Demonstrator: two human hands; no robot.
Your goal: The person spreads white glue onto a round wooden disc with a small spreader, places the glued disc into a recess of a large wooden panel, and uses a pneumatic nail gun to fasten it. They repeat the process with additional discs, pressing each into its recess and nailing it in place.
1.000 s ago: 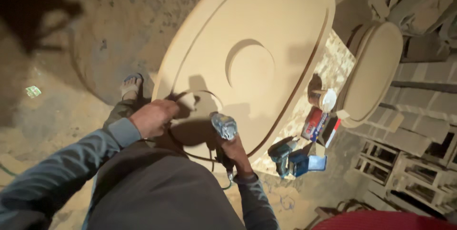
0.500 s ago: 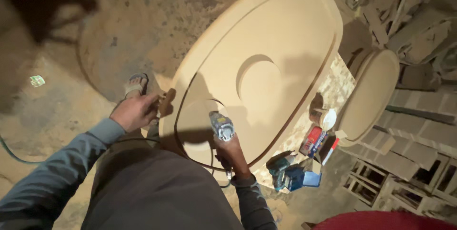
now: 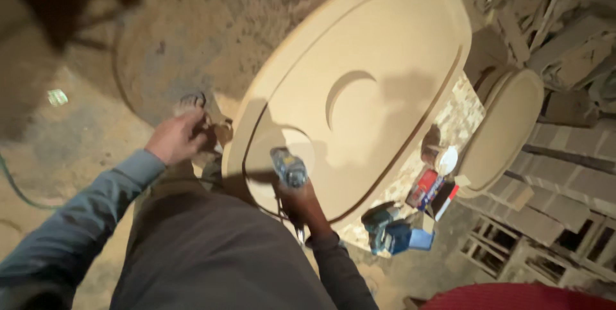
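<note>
Woodworking shop; carved panel [image 3: 359,92]; offcuts [image 3: 552,15]
</note>
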